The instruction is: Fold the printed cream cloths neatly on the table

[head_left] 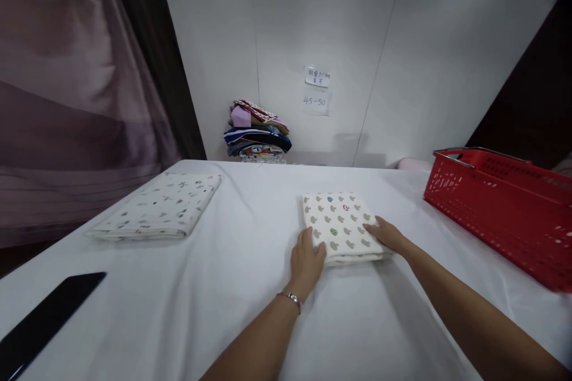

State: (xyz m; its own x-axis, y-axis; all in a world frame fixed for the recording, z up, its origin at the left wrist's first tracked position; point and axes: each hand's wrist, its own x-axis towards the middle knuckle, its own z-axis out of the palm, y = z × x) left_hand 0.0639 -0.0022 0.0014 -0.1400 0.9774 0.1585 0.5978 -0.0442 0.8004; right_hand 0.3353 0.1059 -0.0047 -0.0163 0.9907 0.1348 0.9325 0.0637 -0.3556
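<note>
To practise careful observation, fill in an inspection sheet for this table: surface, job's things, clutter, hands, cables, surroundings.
Surface: table covered in a white cloth, slightly creased.
Job's things: folded cream towel with grey printed shapes, lying flat near the middle.
Clutter: folded white speckled cloth at left; flat black slab at the near left edge; red perforated plastic basket at right.
Hands: left hand rests on the towel's near left corner; right hand lies flat on its right edge; both open.
Cables: nothing seen.
Surroundings: white panelled wall with two paper notes; pile of coloured clothes against it; mauve curtain at left.
</note>
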